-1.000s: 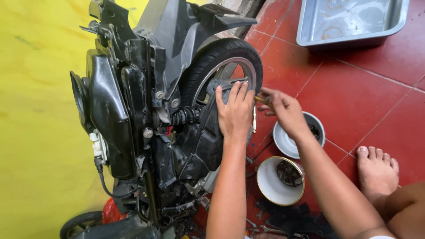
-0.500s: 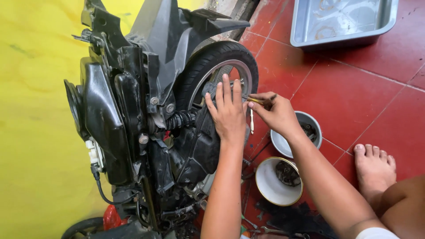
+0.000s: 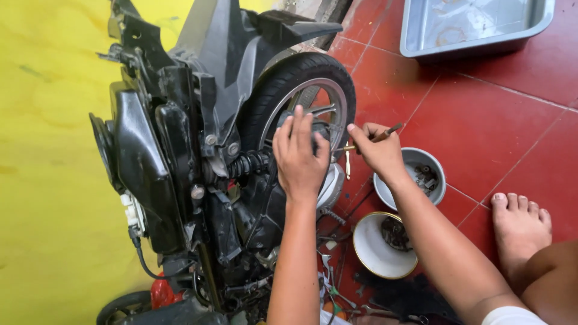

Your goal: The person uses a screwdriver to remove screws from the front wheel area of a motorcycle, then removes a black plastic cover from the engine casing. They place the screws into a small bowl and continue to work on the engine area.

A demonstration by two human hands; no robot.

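Observation:
A stripped black motorbike [image 3: 180,156] stands against a yellow wall, its rear wheel [image 3: 304,99] toward me. My left hand [image 3: 299,155] lies flat on a dark part at the wheel hub, fingers together. My right hand [image 3: 376,150] grips a thin screwdriver-like tool [image 3: 372,139] with a brown handle, its tip pointing left at the hub beside my left hand. A coiled shock spring [image 3: 247,164] sits just left of my left hand.
Two round bowls with small metal parts, one grey [image 3: 415,177] and one white [image 3: 382,245], stand on the red tile floor by my right forearm. A grey metal tray [image 3: 475,27] lies at top right. My bare foot [image 3: 519,225] rests at right. Loose tools [image 3: 337,283] lie below.
The view has shifted slightly. My left hand has settled flatter on the hub part, and my right hand has brought the tool's tip closer to the hub.

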